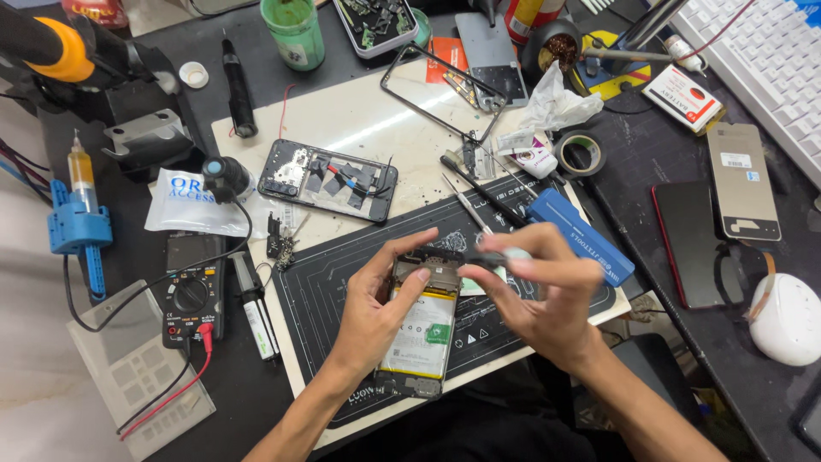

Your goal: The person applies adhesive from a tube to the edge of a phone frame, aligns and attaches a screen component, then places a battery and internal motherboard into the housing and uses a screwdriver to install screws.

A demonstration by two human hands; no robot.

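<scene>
Left hand (376, 312) gripping the opened phone (423, 329) on the mat (333, 282), right hand (543, 295) pinching (seemingly) tweezers (489, 257) above it

You're working under bright, even overhead light; glare streaks the pale mat (376, 120), shadows stay soft, your right hand (547, 295) blurs slightly, and the frame's edges bend a little.

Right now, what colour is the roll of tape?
The roll of tape is black, seen best in the head view.
</scene>
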